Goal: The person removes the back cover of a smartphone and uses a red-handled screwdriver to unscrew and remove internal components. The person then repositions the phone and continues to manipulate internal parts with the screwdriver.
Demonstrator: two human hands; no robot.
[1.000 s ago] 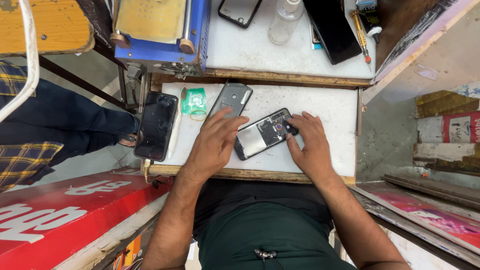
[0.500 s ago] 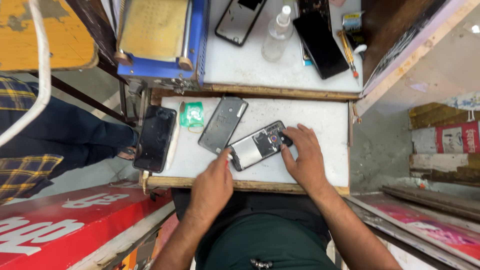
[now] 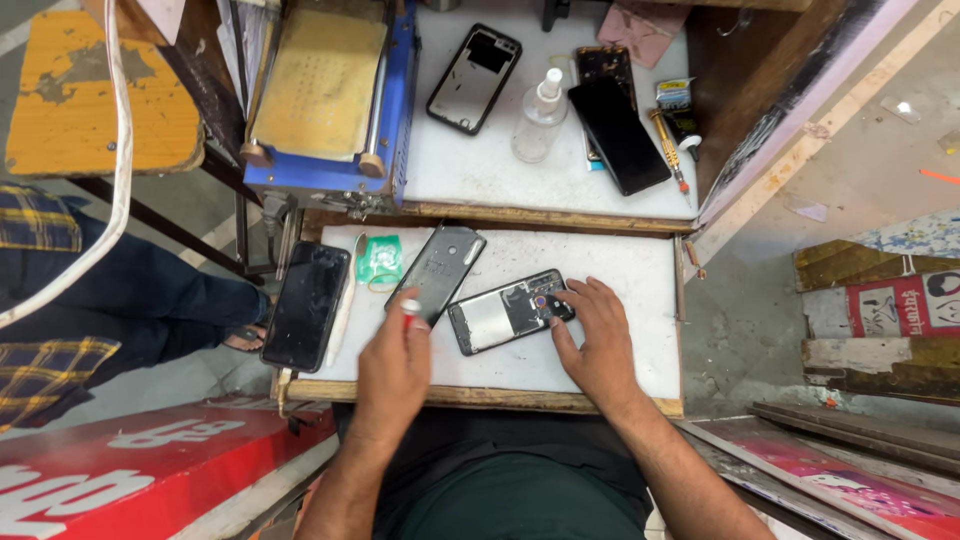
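Observation:
An opened phone [image 3: 505, 312] with its insides showing lies on the white work board [image 3: 620, 270]. My right hand [image 3: 595, 335] rests on its right end, fingers pressing near the camera part. My left hand [image 3: 395, 365] is closed around a small tool with a red and white tip [image 3: 409, 307], just left of the phone. The phone's dark back cover [image 3: 440, 272] lies beside it, under the tool tip.
A black phone screen [image 3: 305, 305] and a green tape roll [image 3: 380, 262] lie at the board's left. The upper shelf carries a blue machine [image 3: 325, 95], a phone frame [image 3: 474, 78], a clear bottle [image 3: 538, 117], a dark phone [image 3: 620, 135] and a screwdriver [image 3: 668, 148]. Another person's leg [image 3: 130, 295] is at left.
My left hand has pulled back from the back cover toward me and now holds the red-tipped tool. My right hand stays on the opened phone.

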